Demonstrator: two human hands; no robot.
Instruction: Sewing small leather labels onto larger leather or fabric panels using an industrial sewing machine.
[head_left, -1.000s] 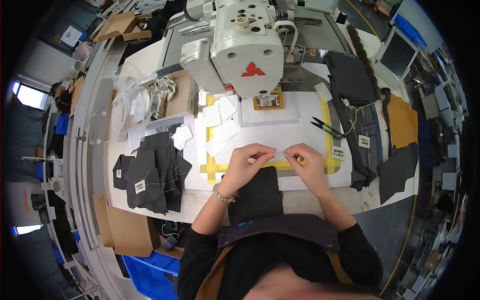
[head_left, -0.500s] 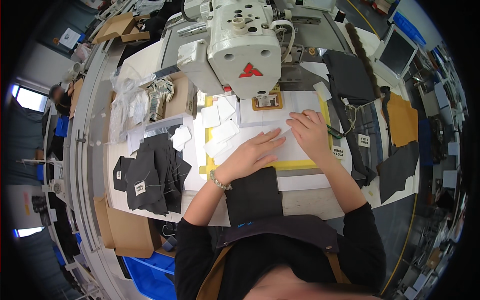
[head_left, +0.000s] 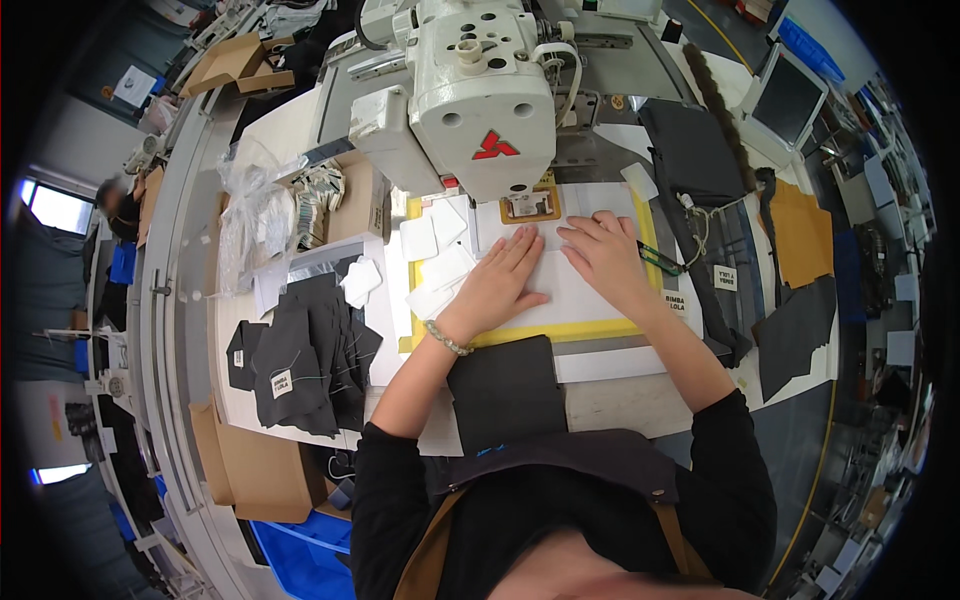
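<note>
The left hand (head_left: 500,280), loose and flat, lies on the white sheet (head_left: 590,306) edged with yellow tape (head_left: 570,331) on the counter (head_left: 620,405), before the sewing machine head (head_left: 480,130); the right hand (head_left: 608,265), unclenched, fingers slightly bent, is over the sheet near green-handled snips (head_left: 660,262)
</note>
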